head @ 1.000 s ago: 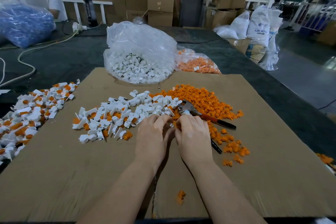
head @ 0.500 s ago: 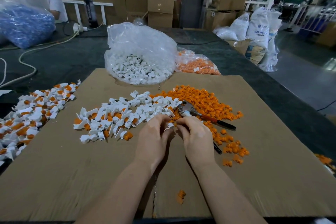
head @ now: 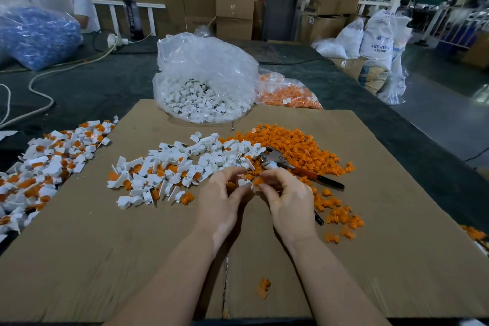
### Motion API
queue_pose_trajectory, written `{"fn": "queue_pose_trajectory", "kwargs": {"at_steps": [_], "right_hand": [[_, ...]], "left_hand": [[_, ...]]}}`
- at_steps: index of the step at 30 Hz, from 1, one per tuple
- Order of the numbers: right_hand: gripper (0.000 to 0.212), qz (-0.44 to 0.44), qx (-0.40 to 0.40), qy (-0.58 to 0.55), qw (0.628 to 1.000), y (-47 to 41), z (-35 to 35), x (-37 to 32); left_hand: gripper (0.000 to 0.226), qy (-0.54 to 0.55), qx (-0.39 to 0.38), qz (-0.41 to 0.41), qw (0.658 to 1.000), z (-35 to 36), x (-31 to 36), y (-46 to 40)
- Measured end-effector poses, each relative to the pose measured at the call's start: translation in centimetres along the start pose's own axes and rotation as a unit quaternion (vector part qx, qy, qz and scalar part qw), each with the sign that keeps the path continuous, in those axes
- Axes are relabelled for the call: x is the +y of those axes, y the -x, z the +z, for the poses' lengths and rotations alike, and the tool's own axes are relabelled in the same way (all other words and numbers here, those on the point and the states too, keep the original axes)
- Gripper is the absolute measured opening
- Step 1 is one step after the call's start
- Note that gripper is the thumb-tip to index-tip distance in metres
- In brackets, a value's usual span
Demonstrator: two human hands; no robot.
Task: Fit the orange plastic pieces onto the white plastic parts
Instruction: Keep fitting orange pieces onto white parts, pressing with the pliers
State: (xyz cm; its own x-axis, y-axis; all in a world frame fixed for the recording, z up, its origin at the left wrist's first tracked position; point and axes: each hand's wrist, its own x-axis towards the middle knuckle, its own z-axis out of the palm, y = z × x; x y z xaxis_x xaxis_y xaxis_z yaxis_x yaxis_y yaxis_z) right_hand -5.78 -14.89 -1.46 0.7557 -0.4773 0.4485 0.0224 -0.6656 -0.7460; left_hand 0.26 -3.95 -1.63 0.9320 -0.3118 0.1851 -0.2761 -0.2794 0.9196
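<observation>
The left hand point(head: 221, 202) pinches a small white moulded plastic part point(head: 244, 182) between thumb and fingertips, held just above the brown cardboard sheet point(head: 105, 259). The right hand point(head: 289, 200) pinches a small orange plastic piece point(head: 258, 181) in its curled fingertips, immediately right of the white part and, as far as can be seen, touching or nearly touching it. The two items face each other along a left-right line between the hands; the coming move, by my judgement, is a short push together along that line. Which face of the white part takes the orange piece cannot be told; fingers hide it.

Loose white parts point(head: 211, 156) lie just beyond the left hand; the loose orange heap point(head: 291, 145) lies far right, nearer the right hand. Red-handled pliers point(head: 296, 168) rest on that heap. Assembled pieces point(head: 45, 167) lie at far left.
</observation>
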Motion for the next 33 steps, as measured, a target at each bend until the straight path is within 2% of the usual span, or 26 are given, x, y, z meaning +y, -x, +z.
{"fn": "queue_pose_trajectory", "kwargs": {"at_steps": [4,11,17,22,28,33], "right_hand": [[0.02,-0.007,0.008,-0.008,1.0,0.02,0.06,0.15],[0.004,0.0,0.004,-0.029,1.0,-0.01,0.08,0.25],[0.006,-0.014,-0.018,0.042,0.999,0.06,0.29,0.32],[0.008,-0.059,-0.002,0.094,0.994,0.22,0.43,0.18],[0.017,-0.087,-0.005,0.084,0.993,0.3,0.37,0.0],[0.02,-0.08,-0.022,0.066,0.994,0.29,0.38,0.0]], "left_hand": [[0.026,0.024,-0.002,-0.029,0.999,-0.16,-0.11,-0.11],[0.009,0.123,-0.034,-0.055,0.99,0.02,-0.03,0.01],[0.015,0.151,-0.04,-0.067,0.985,0.33,-0.37,-0.1],[0.011,0.14,-0.042,-0.053,0.988,0.17,-0.39,-0.05],[0.014,0.146,-0.046,-0.037,0.988,-0.09,0.07,0.23],[0.015,0.095,-0.04,-0.011,0.995,-0.01,-0.12,0.27]]}}
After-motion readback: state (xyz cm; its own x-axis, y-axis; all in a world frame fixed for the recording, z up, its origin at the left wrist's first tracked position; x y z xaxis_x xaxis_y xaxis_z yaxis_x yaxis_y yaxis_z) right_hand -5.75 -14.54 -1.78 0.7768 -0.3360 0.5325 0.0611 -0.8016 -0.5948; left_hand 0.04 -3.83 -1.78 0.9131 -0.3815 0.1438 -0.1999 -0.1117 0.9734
